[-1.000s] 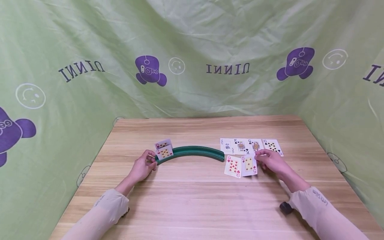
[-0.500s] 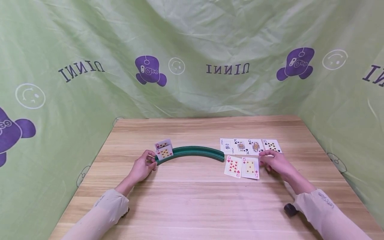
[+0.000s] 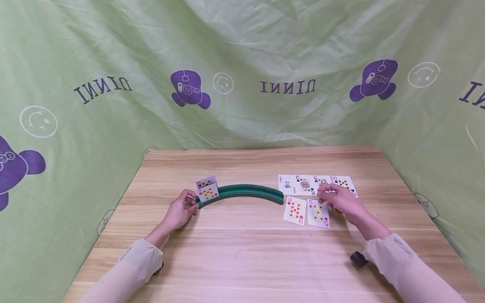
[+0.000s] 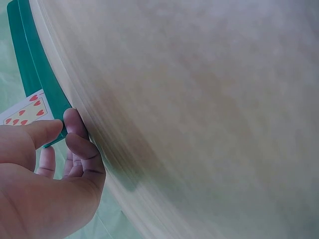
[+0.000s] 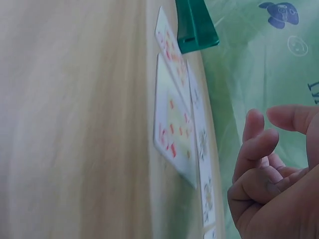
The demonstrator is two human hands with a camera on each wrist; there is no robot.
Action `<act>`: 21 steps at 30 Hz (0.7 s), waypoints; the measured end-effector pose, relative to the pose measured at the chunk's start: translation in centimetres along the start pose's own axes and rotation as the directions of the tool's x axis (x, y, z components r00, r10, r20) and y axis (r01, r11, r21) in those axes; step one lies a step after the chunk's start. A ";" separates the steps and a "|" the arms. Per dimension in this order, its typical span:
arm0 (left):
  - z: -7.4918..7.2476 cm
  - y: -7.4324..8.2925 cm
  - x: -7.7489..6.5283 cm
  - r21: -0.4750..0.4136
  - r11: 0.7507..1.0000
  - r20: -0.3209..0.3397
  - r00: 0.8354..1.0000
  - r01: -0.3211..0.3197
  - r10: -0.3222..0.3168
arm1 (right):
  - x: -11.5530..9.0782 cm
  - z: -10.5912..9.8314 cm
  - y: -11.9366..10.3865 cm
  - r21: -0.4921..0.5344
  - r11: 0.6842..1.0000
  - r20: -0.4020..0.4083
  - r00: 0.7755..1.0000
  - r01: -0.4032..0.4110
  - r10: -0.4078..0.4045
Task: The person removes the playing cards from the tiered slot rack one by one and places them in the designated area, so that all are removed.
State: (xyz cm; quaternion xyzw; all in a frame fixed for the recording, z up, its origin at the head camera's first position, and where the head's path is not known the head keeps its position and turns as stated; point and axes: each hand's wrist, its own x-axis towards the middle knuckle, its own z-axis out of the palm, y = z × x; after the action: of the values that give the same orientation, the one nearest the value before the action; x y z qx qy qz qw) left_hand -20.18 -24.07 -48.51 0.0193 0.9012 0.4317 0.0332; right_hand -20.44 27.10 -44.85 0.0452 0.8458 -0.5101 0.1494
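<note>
My left hand (image 3: 179, 211) pinches the left end of a curved green card holder (image 3: 246, 190) between thumb and fingers, as the left wrist view also shows. Upright at that end stand the seven of hearts (image 3: 208, 193) and, behind it, an eight with red pips (image 3: 205, 183). My right hand (image 3: 342, 203) hovers over the cards on the right, loosely bent and holding nothing; its thumb and index finger are apart in the right wrist view. Below it lies the five of diamonds (image 3: 316, 215), face up, beside the nine of hearts (image 3: 294, 210).
Behind those two cards runs a face-up row: a card with vertical corner lettering (image 3: 286, 184), a king (image 3: 304, 184), a queen partly covered by my right fingers, and a black ten (image 3: 342, 184). The wooden table (image 3: 242, 261) meets green printed cloth (image 3: 242, 118) behind.
My right hand has let go of the five of diamonds, which now lies flat, a little farther right and apart from the nine. That hand drew back right, then returned left. The left hand stayed put.
</note>
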 end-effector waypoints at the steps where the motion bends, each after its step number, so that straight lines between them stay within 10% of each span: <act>1: 0.0 0.0 0.0 0.001 1.000 0.001 1.000 0.000 0.000 | 0.1 0.1 -0.2 0.002 1.000 0.000 1.000 0.000 0.000; 21: 0.0 0.1 0.0 0.007 1.000 0.002 1.000 -0.002 0.002 | 0.9 2.8 -3.0 0.102 0.991 0.081 0.992 0.084 -0.092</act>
State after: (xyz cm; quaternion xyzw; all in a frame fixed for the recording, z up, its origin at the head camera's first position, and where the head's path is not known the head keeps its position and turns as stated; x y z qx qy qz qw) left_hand -20.16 -24.04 -48.41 0.0209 0.9027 0.4284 0.0335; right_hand -21.42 23.17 -43.82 -0.0066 0.8138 -0.5586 0.1603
